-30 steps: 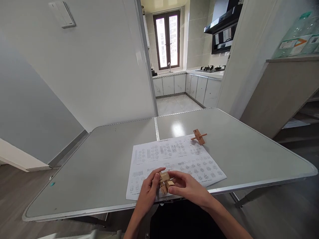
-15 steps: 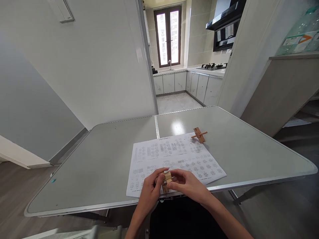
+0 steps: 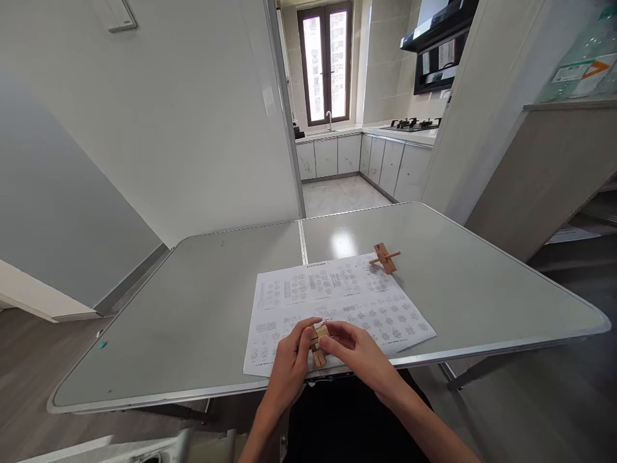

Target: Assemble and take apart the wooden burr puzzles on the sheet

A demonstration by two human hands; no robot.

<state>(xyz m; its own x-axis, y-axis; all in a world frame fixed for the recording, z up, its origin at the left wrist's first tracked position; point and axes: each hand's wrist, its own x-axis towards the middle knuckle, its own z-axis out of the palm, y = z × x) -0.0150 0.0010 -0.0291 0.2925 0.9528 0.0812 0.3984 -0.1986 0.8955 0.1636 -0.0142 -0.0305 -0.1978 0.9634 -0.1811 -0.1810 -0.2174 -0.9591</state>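
Between my two hands is a small wooden interlocking puzzle (image 3: 319,357), made of light and darker brown pieces. My left hand (image 3: 292,350) grips its left side, thumb pressed on the near face. From the right, my right hand (image 3: 357,354) pinches it with thumb and fingers. Parts of the puzzle are hidden behind the fingers. Under the hands lies a printed instruction sheet (image 3: 332,289) with rows of small diagrams. At the sheet's far right corner sits a flat wooden piece with a thin stick through it (image 3: 385,258).
The grey folding table (image 3: 212,308) has a metal rim and a seam across it. A small teal bit (image 3: 102,345) lies near its left edge. Behind stand a white wall (image 3: 193,128) and a kitchen doorway. Large plastic bottles (image 3: 583,71) stand on a ledge at right.
Both hands have shifted slightly up and closer together around the puzzle, and the right thumb now lies further over it. The view has tilted slightly. The stick piece stays in place.
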